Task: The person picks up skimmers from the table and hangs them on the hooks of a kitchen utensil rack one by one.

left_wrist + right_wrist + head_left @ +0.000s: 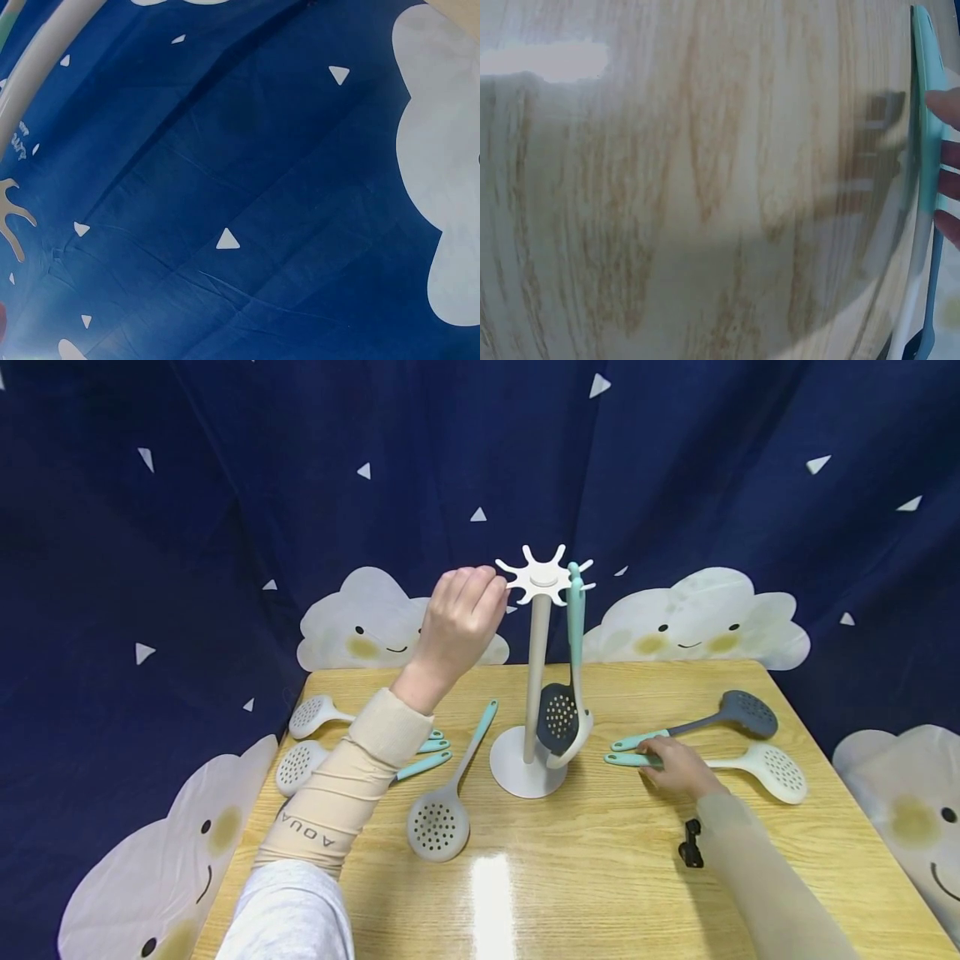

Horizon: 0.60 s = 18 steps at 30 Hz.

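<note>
My left hand is raised at the left of the white utensil rack, its curled fingers gripping the end of a hook arm. Only prongs and the pole of the rack show in the left wrist view. Low over the table, my right hand holds the turquoise handle of a white skimmer; its fingertips lie against that handle in the right wrist view. Just behind is a dark grey skimmer with a matching handle. From the rack hang a dark skimmer and a pale utensil seen edge-on.
Left of the rack base lies a light grey skimmer. Farther left are white skimmers and several turquoise handles, partly covered by my left forearm. A dark blue curtain with clouds stands behind the wooden table.
</note>
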Motion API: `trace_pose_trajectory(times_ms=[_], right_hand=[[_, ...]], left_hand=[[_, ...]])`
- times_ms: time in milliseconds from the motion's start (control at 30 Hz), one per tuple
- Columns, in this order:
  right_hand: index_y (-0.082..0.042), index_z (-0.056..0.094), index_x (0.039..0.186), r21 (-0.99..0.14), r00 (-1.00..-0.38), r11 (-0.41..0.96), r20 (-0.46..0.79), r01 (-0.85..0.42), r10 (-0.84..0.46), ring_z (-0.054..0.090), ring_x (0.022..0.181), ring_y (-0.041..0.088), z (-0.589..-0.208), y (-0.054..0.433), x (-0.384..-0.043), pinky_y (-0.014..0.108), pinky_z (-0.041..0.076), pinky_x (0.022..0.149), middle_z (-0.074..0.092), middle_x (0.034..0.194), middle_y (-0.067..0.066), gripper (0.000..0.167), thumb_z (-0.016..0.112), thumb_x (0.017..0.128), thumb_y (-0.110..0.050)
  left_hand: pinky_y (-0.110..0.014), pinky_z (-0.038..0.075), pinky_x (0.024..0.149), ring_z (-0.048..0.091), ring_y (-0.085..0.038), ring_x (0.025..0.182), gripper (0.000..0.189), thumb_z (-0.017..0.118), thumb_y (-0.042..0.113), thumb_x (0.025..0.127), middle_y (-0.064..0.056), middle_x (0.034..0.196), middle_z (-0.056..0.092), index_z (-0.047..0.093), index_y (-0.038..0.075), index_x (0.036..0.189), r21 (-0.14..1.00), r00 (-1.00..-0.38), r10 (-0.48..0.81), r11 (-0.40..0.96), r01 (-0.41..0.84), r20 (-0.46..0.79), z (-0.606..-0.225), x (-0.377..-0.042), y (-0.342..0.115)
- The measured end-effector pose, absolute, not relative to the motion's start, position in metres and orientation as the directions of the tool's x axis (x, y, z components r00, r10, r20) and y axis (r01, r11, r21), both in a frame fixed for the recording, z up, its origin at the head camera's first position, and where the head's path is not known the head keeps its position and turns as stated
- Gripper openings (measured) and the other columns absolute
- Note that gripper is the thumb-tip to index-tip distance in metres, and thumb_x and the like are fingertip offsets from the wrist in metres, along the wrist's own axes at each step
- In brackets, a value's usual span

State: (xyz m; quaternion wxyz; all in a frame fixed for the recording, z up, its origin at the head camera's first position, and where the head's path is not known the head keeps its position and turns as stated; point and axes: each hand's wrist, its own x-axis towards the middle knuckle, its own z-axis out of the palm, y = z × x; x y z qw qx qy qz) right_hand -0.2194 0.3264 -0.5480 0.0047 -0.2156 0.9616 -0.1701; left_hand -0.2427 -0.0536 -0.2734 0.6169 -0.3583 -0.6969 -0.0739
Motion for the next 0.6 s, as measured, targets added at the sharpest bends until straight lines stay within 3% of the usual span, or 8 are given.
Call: trace_pose_trajectory(times_ms=[367, 600], right_hand=[[-0.003, 0.062, 0.106, -0.271, -0.896, 0.856, 0.077, -0.44, -0.437, 0.058, 0.085, 0.028, -0.553, 0.3235, -0.2175, 0.047, 0.047, 0.072, 0.06, 0.096, 0.012, 0.03, 0.069, 0.079, -0.014], [-0.004, 0.063, 0.103, -0.223, -0.895, 0.867, 0.117, -0.446, -0.43, 0.056, 0.075, 0.022, -0.5563, 0.3201, -0.2166, 0.043, 0.047, 0.065, 0.059, 0.087, 0.006, 0.028, 0.072, 0.076, -0.007]], left_hand=[[-0.032, 0.046, 0.069, 0.055, -0.026, 0.075, 0.01, 0.057, 0.006, 0.087, -0.012, 0.086, 0.059, 0.06, -0.003, 0.084, -0.335, 0.013, 0.407, 0.731, 0.595, 0.913, -0.2741, -0.2423, -0.054], [-0.032, 0.046, 0.069, 0.055, -0.026, 0.076, 0.01, 0.057, 0.006, 0.088, -0.012, 0.086, 0.059, 0.06, -0.003, 0.084, -0.339, 0.014, 0.411, 0.732, 0.591, 0.911, -0.2738, -0.2427, -0.0538]])
